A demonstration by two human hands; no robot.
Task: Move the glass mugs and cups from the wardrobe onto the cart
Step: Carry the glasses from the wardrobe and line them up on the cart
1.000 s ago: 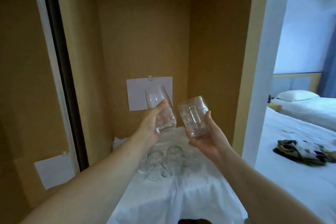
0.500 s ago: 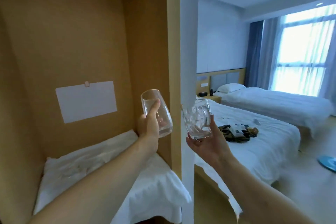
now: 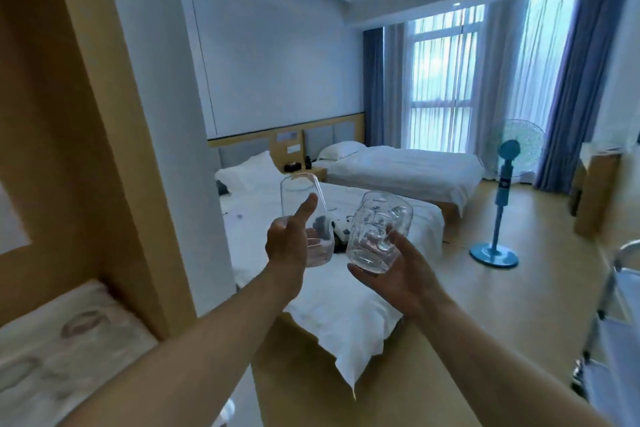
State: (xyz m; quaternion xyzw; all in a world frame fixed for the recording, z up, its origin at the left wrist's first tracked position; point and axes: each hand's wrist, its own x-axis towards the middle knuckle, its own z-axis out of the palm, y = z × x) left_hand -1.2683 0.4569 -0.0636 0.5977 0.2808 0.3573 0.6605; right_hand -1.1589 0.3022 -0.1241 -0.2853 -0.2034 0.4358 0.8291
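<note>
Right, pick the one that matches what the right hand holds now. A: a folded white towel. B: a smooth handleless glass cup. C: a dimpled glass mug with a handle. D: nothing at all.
C: the right hand cradles the dimpled glass mug from below, its handle showing on the side, while the left hand holds the smooth glass cup.
</note>
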